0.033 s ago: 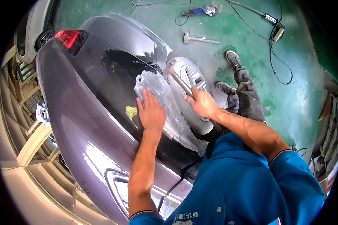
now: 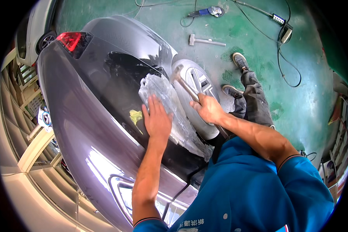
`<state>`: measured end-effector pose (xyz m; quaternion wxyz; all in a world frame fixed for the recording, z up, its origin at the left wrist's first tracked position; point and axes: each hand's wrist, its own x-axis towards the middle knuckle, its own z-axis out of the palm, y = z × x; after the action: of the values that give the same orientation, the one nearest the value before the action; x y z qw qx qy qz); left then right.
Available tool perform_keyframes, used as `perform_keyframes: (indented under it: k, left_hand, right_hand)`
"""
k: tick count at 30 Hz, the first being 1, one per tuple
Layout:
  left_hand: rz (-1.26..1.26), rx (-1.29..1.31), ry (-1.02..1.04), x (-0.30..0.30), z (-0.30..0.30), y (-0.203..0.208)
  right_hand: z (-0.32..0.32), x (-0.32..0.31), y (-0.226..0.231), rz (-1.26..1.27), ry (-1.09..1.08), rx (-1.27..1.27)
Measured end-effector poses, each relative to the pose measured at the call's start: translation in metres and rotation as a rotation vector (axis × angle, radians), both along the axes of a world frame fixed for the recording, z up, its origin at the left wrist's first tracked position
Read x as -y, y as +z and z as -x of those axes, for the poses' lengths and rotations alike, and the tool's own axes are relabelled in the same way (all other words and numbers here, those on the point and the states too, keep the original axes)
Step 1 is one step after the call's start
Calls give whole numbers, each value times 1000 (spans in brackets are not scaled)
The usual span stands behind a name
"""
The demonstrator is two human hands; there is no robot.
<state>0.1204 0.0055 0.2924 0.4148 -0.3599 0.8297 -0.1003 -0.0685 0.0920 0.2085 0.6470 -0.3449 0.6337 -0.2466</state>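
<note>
My left hand [image 2: 157,120] lies flat, fingers stretched out, on the rear side panel [image 2: 116,92] of a dark grey car. Its fingertips rest on a rough, bare grey patch [image 2: 170,104] above the wheel arch. My right hand [image 2: 210,109] is wrapped round the handle of a hammer [image 2: 188,88]. The hammer's blurred head is raised in front of the wheel [image 2: 199,79], near the patch's outer edge; I see no contact with the panel. A small yellowish spot [image 2: 135,116] shows on the panel beside my left hand.
On the green floor [image 2: 251,34] lie a sledgehammer [image 2: 206,41], a blue angle grinder [image 2: 206,11] and a power strip [image 2: 286,33] with loose cables. My feet stand near the wheel. The red tail light [image 2: 71,40] is at far left, with another car [image 2: 31,31] beyond.
My left hand has slid slightly toward me on the panel. The hammer and my right hand have shifted a little; the hammer head is slightly lower in the picture.
</note>
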Motion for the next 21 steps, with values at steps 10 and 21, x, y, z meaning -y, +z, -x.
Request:
perform_keyframes:
  k: [10,21]
  left_hand:
    - [-121,-97,131,-49,-9,26]
    - [-132,-165,170,-46,-10,27]
  right_hand:
    - [-31,-4,12,208,101,11]
    - [-23,23,25,169,182,1]
